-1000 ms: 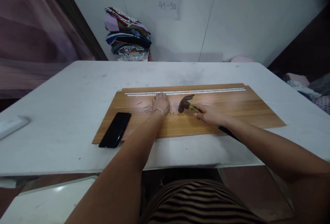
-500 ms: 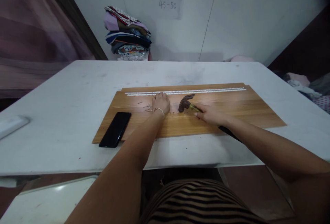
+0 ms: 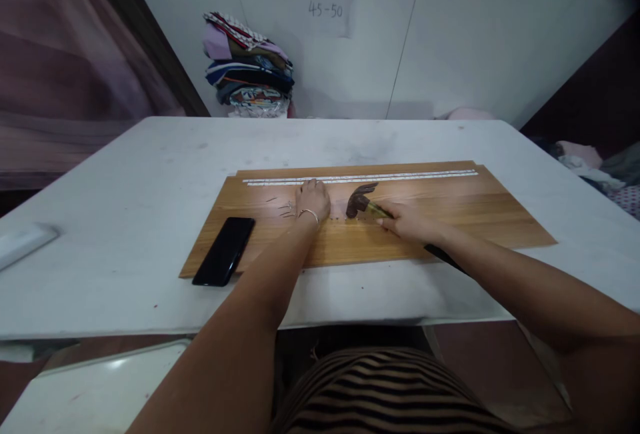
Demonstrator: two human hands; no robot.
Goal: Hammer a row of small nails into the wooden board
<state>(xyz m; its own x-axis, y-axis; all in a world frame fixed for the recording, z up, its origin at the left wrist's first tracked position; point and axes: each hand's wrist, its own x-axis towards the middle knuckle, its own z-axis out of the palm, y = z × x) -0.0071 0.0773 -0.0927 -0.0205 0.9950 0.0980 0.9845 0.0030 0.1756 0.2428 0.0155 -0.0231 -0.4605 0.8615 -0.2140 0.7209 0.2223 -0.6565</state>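
Brown, wood-grained rectangular board [image 3: 360,244]: above its left half the left hand [image 3: 313,199] lies back upward, fingers curled under; the right hand [image 3: 401,219], extended across its near edge, is wrapped around a dark-headed claw hammer [image 3: 358,203] with a yellowish-and-black handle [image 3: 379,210], head at the board's middle. Left fingertips are hidden, so whether they pinch anything cannot be told; right hand and forearm [image 3: 493,266] cover part of the handle, and dark specks [image 3: 337,219] beside the hammer head are too small to identify.

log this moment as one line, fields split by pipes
right grip: holding hammer by handle | left grip: at board, right of loose nails | phone: on board's near left corner
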